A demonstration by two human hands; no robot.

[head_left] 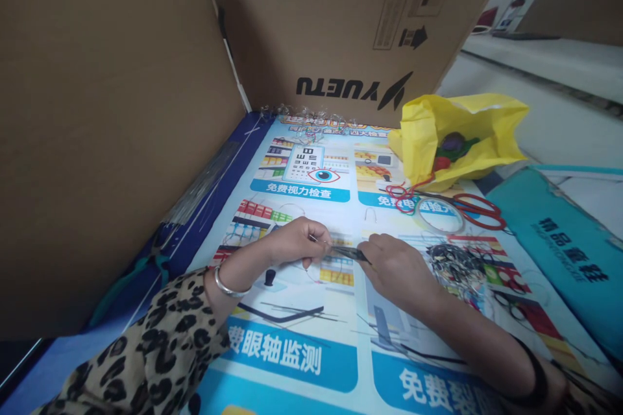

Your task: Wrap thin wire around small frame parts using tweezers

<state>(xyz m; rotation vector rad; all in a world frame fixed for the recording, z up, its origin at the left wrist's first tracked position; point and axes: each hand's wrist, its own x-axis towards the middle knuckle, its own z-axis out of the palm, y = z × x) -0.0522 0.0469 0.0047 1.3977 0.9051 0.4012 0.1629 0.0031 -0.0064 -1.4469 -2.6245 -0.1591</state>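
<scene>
Near the middle of the printed sheet point(355, 311), my left hand point(299, 240) pinches a thin wire, of which only a short bit shows. My right hand point(396, 269) is closed around slim dark pliers point(349, 251), whose jaws point left and reach my left fingertips. Whether the jaws grip the wire is too small to tell. Below my hands lie several thin dark strips point(292, 316). A tangled heap of dark and silvery wire pieces point(455, 266) rests just right of my right hand.
Cardboard walls point(121, 110) stand at left and back. At right are a yellow bag point(423, 142) with coloured balls, red-handled scissors point(479, 211), a tape ring point(462, 224) and a teal box point(545, 240). Leftward lie straight wires point(202, 181) and teal-handled pliers point(141, 266).
</scene>
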